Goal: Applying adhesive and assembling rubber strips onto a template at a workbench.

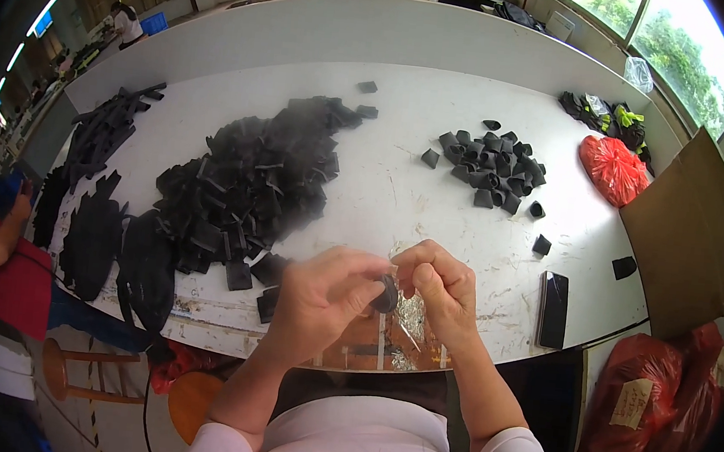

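Close to the table's front edge, my left hand is closed on a small black fabric piece, which looks curved into a loop. My right hand is just right of it, thumb and fingers pinched together near the piece's upper edge. Whatever is between those fingertips is too small to make out. A large heap of small black pieces spreads to the left of my hands. Farther off on the right lies a smaller group of black loops, with a few stray ones around it.
Long black strips and larger black sheets lie at the far left. On the right are a dark phone, a red plastic bag and a cardboard sheet. Red sacks stand below. A person in red is at left.
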Demonstrator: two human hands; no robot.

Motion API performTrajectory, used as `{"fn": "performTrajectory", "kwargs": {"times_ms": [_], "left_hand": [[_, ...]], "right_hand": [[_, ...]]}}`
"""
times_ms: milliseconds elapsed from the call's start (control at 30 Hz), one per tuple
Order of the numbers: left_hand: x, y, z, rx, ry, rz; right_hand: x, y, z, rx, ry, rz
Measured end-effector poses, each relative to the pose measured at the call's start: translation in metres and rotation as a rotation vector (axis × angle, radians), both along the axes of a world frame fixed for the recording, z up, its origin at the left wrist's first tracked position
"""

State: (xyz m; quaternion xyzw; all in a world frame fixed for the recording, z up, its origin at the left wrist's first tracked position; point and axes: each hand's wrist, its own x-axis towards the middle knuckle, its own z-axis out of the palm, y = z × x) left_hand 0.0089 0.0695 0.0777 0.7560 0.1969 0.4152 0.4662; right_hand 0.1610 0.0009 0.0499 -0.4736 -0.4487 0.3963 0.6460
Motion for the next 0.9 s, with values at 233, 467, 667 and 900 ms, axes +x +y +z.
{"fn": "performTrajectory", "kwargs": {"times_ms": [233, 467, 667, 900], "left_hand": [[0.008, -0.007, 0.002, 0.081, -0.029, 0.089], [-0.003, -0.007, -0.03, -0.36, -0.433, 0.179], [-0.002, -0.011, -0.039, -0.7, -0.659, 0.013], [-0.002, -0.012, -0.039, -0.344, -0.406, 0.025]], "right_hand": [[-0.01, -0.011, 0.018, 0.294, -0.716, -0.153], [-0.025, -0.01, 0.026, 0.249, -0.602, -0.241], [-0.023, -0.007, 0.021, 0.257, -0.689, -0.32], [-0.023, -0.012, -0.001, 0.271, -0.748, -0.422]]}}
